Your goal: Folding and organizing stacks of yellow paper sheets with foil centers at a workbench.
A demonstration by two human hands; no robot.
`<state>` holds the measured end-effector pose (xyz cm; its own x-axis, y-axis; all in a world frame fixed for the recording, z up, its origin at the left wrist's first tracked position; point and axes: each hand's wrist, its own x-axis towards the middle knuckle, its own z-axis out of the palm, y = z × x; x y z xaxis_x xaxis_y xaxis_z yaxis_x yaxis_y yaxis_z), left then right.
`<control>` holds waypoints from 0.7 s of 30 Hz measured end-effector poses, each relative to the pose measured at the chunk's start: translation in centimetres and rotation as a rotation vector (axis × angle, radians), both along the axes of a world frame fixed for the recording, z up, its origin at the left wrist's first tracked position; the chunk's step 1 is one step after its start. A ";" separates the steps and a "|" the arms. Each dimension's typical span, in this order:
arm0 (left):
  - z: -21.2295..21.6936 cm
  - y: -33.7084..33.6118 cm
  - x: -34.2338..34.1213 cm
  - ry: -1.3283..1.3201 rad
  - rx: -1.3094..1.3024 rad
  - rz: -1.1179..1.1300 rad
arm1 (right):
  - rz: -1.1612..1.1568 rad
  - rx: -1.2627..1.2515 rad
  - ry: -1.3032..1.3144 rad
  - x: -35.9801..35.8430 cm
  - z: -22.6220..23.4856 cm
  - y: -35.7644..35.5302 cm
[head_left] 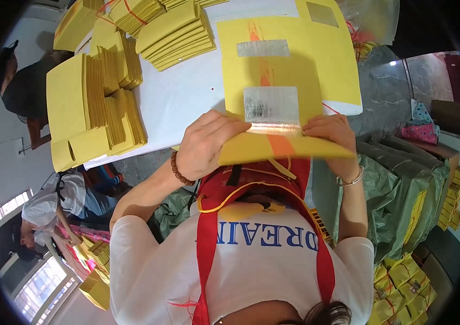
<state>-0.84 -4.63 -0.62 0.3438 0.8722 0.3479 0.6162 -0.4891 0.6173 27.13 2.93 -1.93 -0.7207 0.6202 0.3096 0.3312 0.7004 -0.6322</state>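
A long yellow paper sheet [276, 70] lies on the white table, with silver foil patches [271, 103] and an orange-red streak down its middle. Its near end is bent over at the table's front edge, close to my body. My left hand [208, 140], with a brown bead bracelet at the wrist, grips the left side of this bent end, fingertips on top beside the foil. On the right side my right hand [332, 138], wearing a pale bangle, has its fingers curled over the same fold. How many layers are in my grip cannot be made out.
Bundles of folded yellow paper [73, 97] stand on the left and back of the white table [181, 97]. More yellow sheets [335, 59] lie at right. Green-covered stacks [398, 179] stand on the floor at right, yellow packs [403, 287] below them. Another person [57, 200] works at far left.
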 end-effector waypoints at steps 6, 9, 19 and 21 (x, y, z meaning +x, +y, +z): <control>0.0 1.5 0.5 -0.111 -0.267 0.171 | -0.434 -0.515 0.414 -2.7 -0.6 -0.9; -0.5 1.9 0.7 -0.387 -0.678 0.340 | -0.517 -0.610 0.588 -4.1 -0.2 -0.9; -1.9 1.8 1.3 -0.809 -0.589 0.344 | -0.507 -0.493 0.299 -3.7 -1.0 0.6; -1.7 1.9 1.3 -0.813 -0.624 0.338 | -0.566 -0.483 0.250 -3.8 -1.2 0.5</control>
